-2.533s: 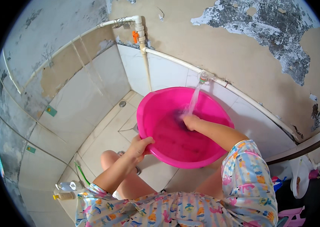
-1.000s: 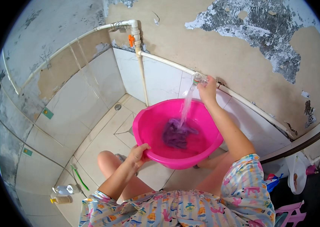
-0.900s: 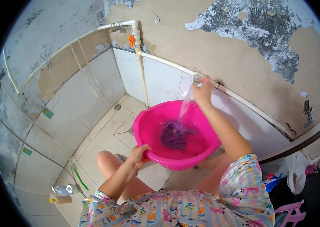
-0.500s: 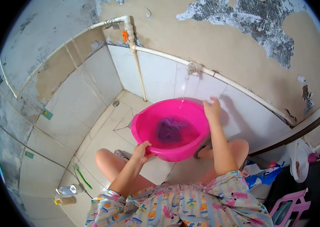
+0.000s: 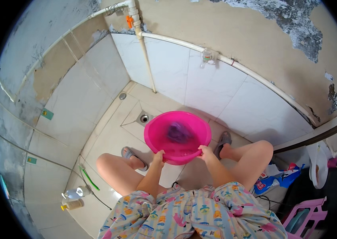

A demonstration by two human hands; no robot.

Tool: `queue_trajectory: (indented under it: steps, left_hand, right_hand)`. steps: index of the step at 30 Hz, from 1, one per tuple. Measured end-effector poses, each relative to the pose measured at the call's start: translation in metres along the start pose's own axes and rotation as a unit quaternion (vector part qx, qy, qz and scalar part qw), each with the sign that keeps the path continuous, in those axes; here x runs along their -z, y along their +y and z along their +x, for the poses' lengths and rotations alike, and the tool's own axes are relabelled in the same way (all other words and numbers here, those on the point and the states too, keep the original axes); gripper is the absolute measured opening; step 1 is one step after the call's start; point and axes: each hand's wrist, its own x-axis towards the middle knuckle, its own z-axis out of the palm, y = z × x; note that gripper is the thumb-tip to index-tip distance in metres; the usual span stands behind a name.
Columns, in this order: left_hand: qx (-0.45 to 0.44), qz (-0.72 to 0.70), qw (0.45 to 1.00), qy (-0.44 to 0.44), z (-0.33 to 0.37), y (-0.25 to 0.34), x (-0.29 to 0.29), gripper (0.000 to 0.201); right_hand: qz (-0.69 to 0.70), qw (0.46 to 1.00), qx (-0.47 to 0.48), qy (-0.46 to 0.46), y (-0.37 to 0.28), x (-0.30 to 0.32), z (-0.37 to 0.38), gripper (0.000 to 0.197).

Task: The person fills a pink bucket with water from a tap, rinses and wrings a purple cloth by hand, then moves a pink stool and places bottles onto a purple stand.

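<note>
I hold a bright pink plastic basin (image 5: 150, 137) between my bent legs, over the tiled floor. Inside it lies a wet-looking purple cloth (image 5: 179, 134) in what looks like shallow, pink-tinted water. At the near left rim my left hand (image 5: 158, 156) is closed on the basin's edge. My right hand (image 5: 206, 152) grips the near right rim, its thumb over the top. Whether the basin's underside rests on the floor is hidden.
A tap (image 5: 206, 57) juts from a white pipe on the far wall. Left of the basin is a square floor drain (image 5: 144, 118). Bottles (image 5: 76, 192) and a green brush-like stick (image 5: 89, 178) lie at left. A pink stool (image 5: 306, 213) and a blue packet (image 5: 278, 179) are at right.
The basin has come away from the wall below the tap and looks lower, uncovering the drain. My right hand moved from the far right to the near rim. Water no longer visibly runs.
</note>
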Motion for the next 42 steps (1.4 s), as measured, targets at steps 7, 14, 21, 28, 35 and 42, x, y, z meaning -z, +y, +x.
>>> queue_trajectory:
  steps: [7, 14, 21, 28, 35, 42]
  left_hand:
    - [0.024, 0.009, 0.996, 0.084, 0.03, -0.038, 0.035, 0.047]
    - [0.042, -0.057, 0.986, 0.151, 0.057, -0.055, 0.008, 0.046]
    - [-0.136, 0.149, 0.964, 0.173, -0.006, 0.013, -0.032, 0.059]
    - [-0.394, 0.114, 0.912, -0.031, -0.094, 0.086, -0.08, 0.058]
    - [-0.496, 0.096, 0.838, -0.204, -0.186, 0.157, -0.133, 0.058]
    - [-0.526, 0.112, 0.764, -0.357, -0.255, 0.155, -0.215, 0.067]
  right_hand:
    - [-0.09, 0.994, 0.022, 0.057, 0.046, 0.006, 0.019, 0.037]
    - [-0.229, 0.846, 0.444, 0.188, -0.055, -0.024, 0.008, 0.059]
    - [-0.252, 0.635, 0.729, 0.04, -0.201, -0.142, -0.172, 0.08]
    - [-0.369, 0.586, 0.721, 0.021, -0.226, -0.199, -0.196, 0.09]
    - [-0.391, 0.63, 0.662, -0.11, -0.241, -0.123, -0.226, 0.05]
    - [-0.083, 0.721, 0.687, -0.026, -0.201, 0.04, -0.264, 0.019]
